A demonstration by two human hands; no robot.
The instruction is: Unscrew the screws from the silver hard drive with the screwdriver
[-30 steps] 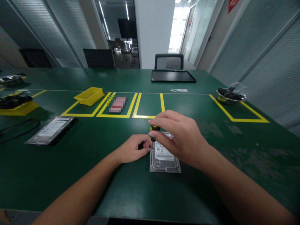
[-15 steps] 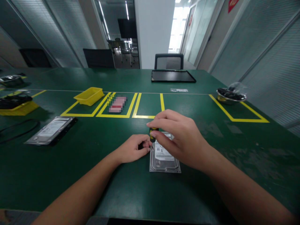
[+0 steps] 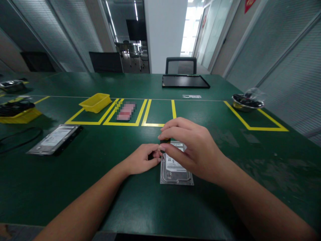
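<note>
A silver hard drive (image 3: 177, 177) with a white label lies flat on the green table in front of me. My right hand (image 3: 193, 147) reaches over its upper part, thumb and fingers closed round the short black-and-yellow handle of a screwdriver (image 3: 165, 141). That handle stands upright above the drive's left edge; its tip is hidden. At the same edge, just below the handle, my left hand (image 3: 144, 159) rests on the table with curled fingers and thumb against the drive's side. Whether those fingertips also touch the screwdriver shaft is hidden.
A second hard drive (image 3: 56, 137) lies at left, near a black cable (image 3: 22, 144). Beyond are a yellow tray (image 3: 96, 103), a blurred pink item (image 3: 126, 111) and yellow tape outlines. A metal bowl (image 3: 247, 103) stands at right, a dark screen panel (image 3: 185, 81) at the back.
My right thumb and fingers have shifted on the screwdriver handle, covering more of it, as if it were turned slightly. The left hand and the hard drive stay in place.
</note>
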